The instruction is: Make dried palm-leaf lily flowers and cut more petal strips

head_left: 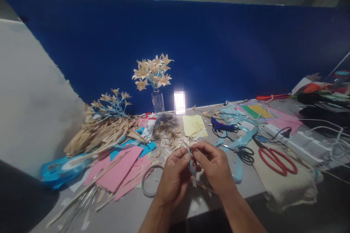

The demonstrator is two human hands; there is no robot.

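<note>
Close together over the front of the table, both hands work at a small cream-coloured petal piece (186, 144) with a light blue strip (191, 168) hanging below it. My left hand (175, 171) is closed, thumb and fingers pinching the strip near its top. Thumb and forefinger of my right hand (214, 165) meet at the same spot, pinched on the strip's upper end. The fingers partly hide the join between petal and strip. Behind them lie dry husk scraps (169, 134) and a yellow paper (194, 126). A roll of tape (151, 181) is left of my left hand.
Finished cream flowers (154, 71) stand in a glass vase (158, 102) at the back. Pink sheets (120, 169) and husks (98, 136) cover the left. Right are black scissors (243, 153), red-handled scissors (281, 162) on a cloth (290, 187), a blue glue gun (222, 125) and cables.
</note>
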